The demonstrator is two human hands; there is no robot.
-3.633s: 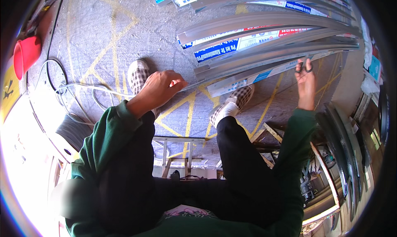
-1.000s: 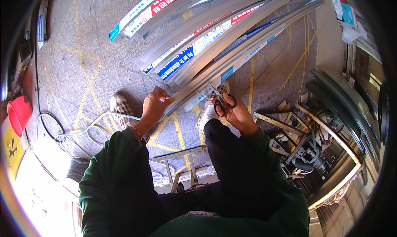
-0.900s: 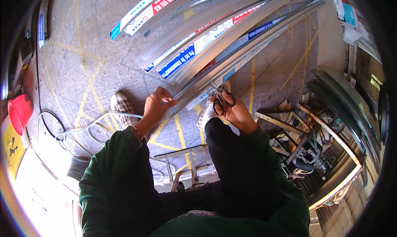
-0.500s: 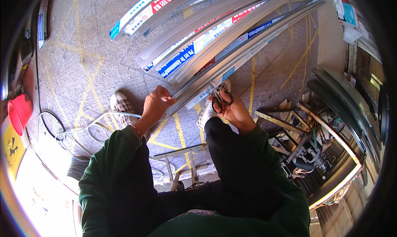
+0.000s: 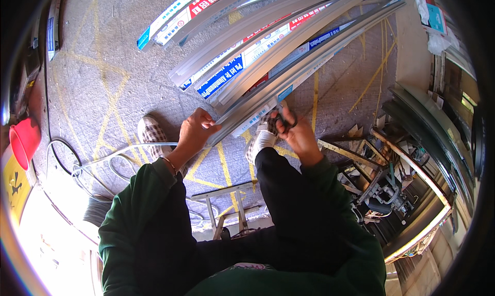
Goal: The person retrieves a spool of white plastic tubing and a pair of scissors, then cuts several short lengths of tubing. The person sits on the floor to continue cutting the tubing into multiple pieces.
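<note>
Metal profile: a long grey aluminium strip (image 5: pixel 289 87), partly wrapped in printed film, runs from the near end at the hands up toward the upper right, lying lowest in a fan of similar lengths above the concrete floor.
Left hand: the left hand (image 5: pixel 195 132) clasps the near end of the strip, fingers curled over its upper edge, thumb underneath.
Right hand: the right hand (image 5: pixel 294 133) is closed around a pair of dark-handled scissors (image 5: pixel 282 118), held against the strip's lower edge just beside a blue patch of the film; whether the blades are biting the film cannot be told.
Bundle: more profiles (image 5: pixel 247 43) in red, blue and white printed wrapping lie just above the held one, spreading toward the top of the view.
Person: green sleeves and dark trousers fill the lower part of the view; two checked slippers stand on the floor, one (image 5: pixel 150 136) near the left hand, the other (image 5: pixel 260 136) under the right.
Floor: rough grey concrete (image 5: pixel 103 64) crossed by faded yellow painted lines.
Surroundings: a pale hose (image 5: pixel 103 162) loops at the left, near a red bucket (image 5: pixel 24 141) at the far left edge; a small metal stand (image 5: pixel 227 203) sits between the legs; stacked metal frames and machine parts (image 5: pixel 392 187) crowd the right side.
</note>
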